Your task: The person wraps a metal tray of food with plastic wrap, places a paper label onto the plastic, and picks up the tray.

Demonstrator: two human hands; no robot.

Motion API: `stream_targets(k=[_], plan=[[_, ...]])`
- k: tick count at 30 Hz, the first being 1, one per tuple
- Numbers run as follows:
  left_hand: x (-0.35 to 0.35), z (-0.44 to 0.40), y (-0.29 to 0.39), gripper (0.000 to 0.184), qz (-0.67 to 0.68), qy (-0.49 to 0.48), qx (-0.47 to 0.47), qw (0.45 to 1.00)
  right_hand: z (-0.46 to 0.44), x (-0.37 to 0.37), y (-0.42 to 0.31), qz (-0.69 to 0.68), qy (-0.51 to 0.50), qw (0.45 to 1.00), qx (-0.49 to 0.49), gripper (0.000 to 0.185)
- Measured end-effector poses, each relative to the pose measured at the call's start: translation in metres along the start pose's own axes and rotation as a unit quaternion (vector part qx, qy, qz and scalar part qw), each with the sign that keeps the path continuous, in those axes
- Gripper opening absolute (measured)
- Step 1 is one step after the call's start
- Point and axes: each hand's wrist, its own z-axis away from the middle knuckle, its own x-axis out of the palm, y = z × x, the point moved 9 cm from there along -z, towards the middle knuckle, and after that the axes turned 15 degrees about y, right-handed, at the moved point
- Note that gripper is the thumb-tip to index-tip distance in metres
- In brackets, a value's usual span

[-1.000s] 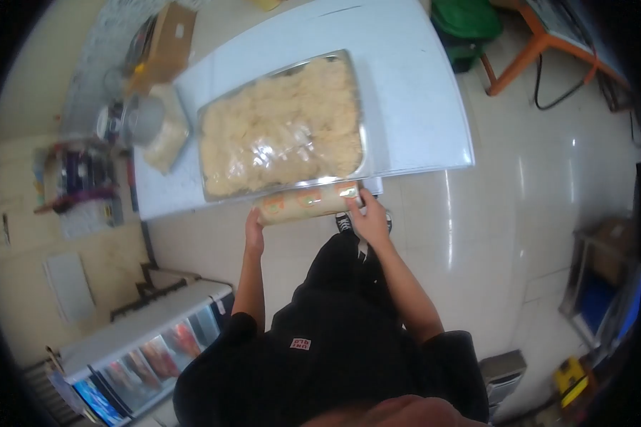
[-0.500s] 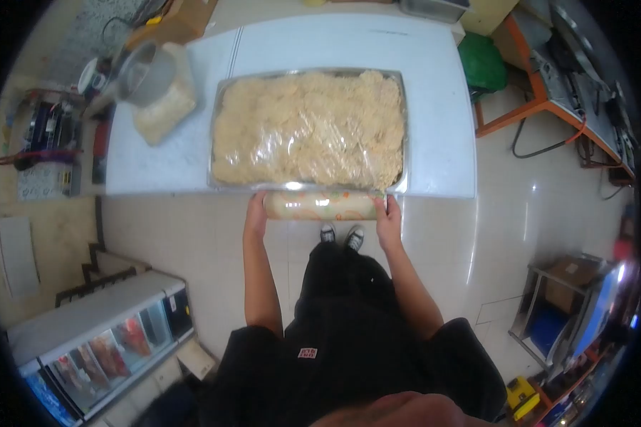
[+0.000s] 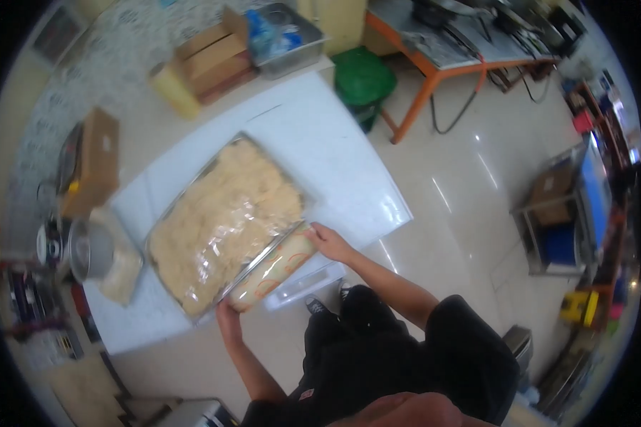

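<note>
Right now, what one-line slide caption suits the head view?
Left hand and right hand hold the ends of a roll beside a filled tray on a table.

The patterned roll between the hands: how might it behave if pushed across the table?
The patterned roll would probably roll, as it looks cylindrical. It seems fairly stiff: held at its ends by the left hand and right hand, it shows no sag. Its shiny surface might feel slippery.

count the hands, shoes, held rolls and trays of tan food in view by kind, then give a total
Left hand and right hand: 2
Left shoe and right shoe: 2
Held patterned roll: 1
Tray of tan food: 1
Total: 6
</note>
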Motion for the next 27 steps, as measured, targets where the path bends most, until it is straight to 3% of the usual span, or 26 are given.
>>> stream_targets(k=[1, 2, 3, 4, 6, 8, 11, 13, 14, 16, 17, 20, 21, 24, 27], plan=[[-0.005, 0.006, -0.001, 0.029, -0.165, -0.029, 0.013, 0.986, 0.007, -0.019, -0.018, 0.033, -0.017, 0.999, -0.008, 0.035], [-0.029, 0.003, -0.004, 0.032, -0.324, -0.052, 0.029, 0.944, 0.013, -0.052, -0.026, -0.005, 0.034, 0.999, -0.031, 0.032], [-0.068, -0.009, -0.009, 0.038, -0.498, -0.061, 0.049, 0.864, 0.016, -0.087, -0.031, -0.04, 0.079, 0.994, -0.058, 0.03], [-0.053, 0.028, 0.019, 0.046, -0.684, -0.085, 0.017, 0.724, 0.016, -0.125, -0.031, -0.073, 0.121, 0.986, -0.088, 0.028], [-0.012, 0.096, 0.051, 0.051, -0.448, 0.0, -0.111, 0.887, 0.005, -0.219, -0.011, -0.09, 0.19, 0.973, -0.091, 0.022], [0.116, 0.12, 0.101, 0.05, -0.475, -0.017, 0.006, 0.88, -0.063, -0.306, 0.049, -0.161, 0.246, 0.956, -0.011, 0.02], [0.278, 0.126, 0.069, 0.041, -0.247, 0.012, 0.214, 0.945, -0.183, -0.396, 0.163, -0.246, 0.262, 0.93, 0.075, 0.018], [0.379, 0.098, -0.006, 0.03, -0.234, 0.026, 0.287, 0.929, -0.274, -0.421, 0.277, -0.226, 0.223, 0.94, 0.122, 0.016], [0.441, 0.087, -0.041, 0.023, -0.316, 0.076, 0.313, 0.892, -0.303, -0.422, 0.341, -0.171, 0.185, 0.953, 0.17, 0.016], [0.55, 0.069, -0.091, 0.02, -0.304, -0.011, 0.327, 0.895, -0.359, -0.416, 0.454, -0.06, 0.107, 0.962, 0.242, 0.016], [0.582, 0.065, -0.11, 0.023, -0.315, -0.031, 0.343, 0.885, -0.38, -0.415, 0.488, 0.006, 0.071, 0.972, 0.224, 0.016], [0.635, 0.046, -0.154, 0.037, -0.329, 0.016, 0.369, 0.869, -0.454, -0.387, 0.564, 0.151, -0.026, 0.973, 0.175, 0.019], [0.659, 0.053, -0.165, 0.048, -0.448, -0.011, 0.427, 0.786, -0.475, -0.376, 0.589, 0.175, -0.05, 0.967, 0.176, 0.02], [0.635, 0.043, -0.176, 0.048, -0.384, 0.043, 0.395, 0.833, -0.543, -0.331, 0.638, 0.255, -0.107, 0.954, 0.114, 0.027], [0.634, 0.043, -0.171, 0.043, -0.344, 0.117, 0.449, 0.816, -0.616, -0.261, 0.687, 0.285, -0.134, 0.949, 0.034, 0.036]])
